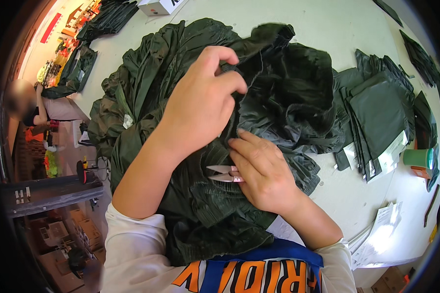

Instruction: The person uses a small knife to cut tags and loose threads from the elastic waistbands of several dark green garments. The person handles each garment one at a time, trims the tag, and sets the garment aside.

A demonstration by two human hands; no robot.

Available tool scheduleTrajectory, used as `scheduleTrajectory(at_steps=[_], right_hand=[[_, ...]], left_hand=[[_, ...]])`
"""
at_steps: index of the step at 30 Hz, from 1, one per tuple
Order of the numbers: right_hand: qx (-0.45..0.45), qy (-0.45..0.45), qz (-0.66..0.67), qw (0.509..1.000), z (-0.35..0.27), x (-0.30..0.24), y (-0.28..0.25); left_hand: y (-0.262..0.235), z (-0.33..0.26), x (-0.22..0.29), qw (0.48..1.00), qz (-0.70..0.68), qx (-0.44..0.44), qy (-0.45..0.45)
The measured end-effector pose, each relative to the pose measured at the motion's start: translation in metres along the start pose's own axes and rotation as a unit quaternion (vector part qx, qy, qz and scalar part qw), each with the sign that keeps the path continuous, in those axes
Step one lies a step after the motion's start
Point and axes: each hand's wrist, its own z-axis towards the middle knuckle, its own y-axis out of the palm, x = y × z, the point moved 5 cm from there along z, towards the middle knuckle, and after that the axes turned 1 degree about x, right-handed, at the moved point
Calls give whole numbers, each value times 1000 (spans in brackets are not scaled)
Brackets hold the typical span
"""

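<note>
A large heap of thin dark green fabric (151, 73), with gathered elastic edges, lies in front of me. On its right side a black-lined opening (291, 93) stands partly raised. My left hand (200, 107) is over the heap beside the edge of that opening. Its fingers are bent and spread apart, and no held thing shows. Small thread snips (223, 174) with pinkish handles sit in my right hand (264, 171), their two blades parted and pointing left above a gathered elastic band (215, 200). The fingertips of that hand rest on the fabric.
Flat folded dark pieces (379, 107) with white papers lie on the white table (332, 180) at right. Beyond them stands a green cylinder (418, 158). Paper sheets (381, 229) lie near right. A white box (159, 6) is at the far edge. Another person (39, 112) is at far left.
</note>
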Motion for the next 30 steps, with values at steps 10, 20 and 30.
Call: scheduleTrajectory(at_steps=[10, 20, 30], right_hand=[[7, 45, 109, 993, 0, 11, -1], [103, 150, 40, 983, 7, 81, -25], [151, 80, 26, 985, 18, 73, -27]], left_hand=[[16, -12, -24, 992, -55, -87, -79], [18, -17, -33, 928, -340, -37, -149], [31, -18, -40, 869, -455, -49, -189]])
